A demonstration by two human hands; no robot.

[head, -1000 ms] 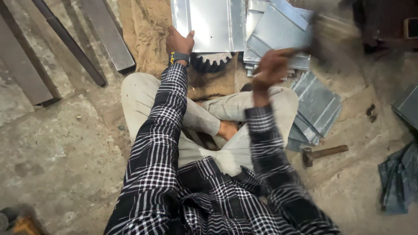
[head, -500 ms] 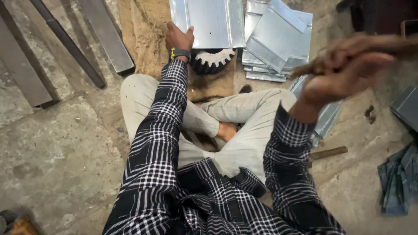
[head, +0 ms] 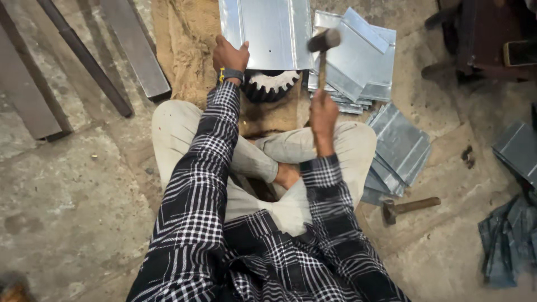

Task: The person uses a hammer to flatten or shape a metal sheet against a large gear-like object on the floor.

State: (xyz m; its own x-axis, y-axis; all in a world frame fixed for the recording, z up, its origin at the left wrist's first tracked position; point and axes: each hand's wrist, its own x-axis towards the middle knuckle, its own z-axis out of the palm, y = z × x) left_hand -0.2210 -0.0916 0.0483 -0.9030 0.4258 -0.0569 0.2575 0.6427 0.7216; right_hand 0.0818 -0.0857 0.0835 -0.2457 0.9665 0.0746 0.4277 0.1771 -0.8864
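Sitting cross-legged on the concrete floor (head: 67,212), the person in a black-and-white checked shirt works over a bent sheet of shiny metal (head: 265,31) that lies at the far side of the scene, on a piece of brown sacking (head: 187,50). The right hand (head: 323,116) is wrapped tight around the wooden handle of a hammer (head: 323,50), fingers fully closed on it, and the dark head stands over the right edge of the sheet; whether the head touches the metal I cannot tell. The left hand (head: 229,55) presses down on the near left corner of the same sheet, fingers curled over its edge, with a dark wristband just behind it. A black toothed gear wheel (head: 271,85) sits under the near edge of the sheet, between the two hands. Right of the hammer lies a loose stack of similar folded sheets (head: 363,61), and more of them (head: 400,145) rest beside the person's right knee. A second hammer (head: 411,207) lies on the floor near right, well apart from both hands. Long flat steel bars (head: 131,47) lie at the far left.
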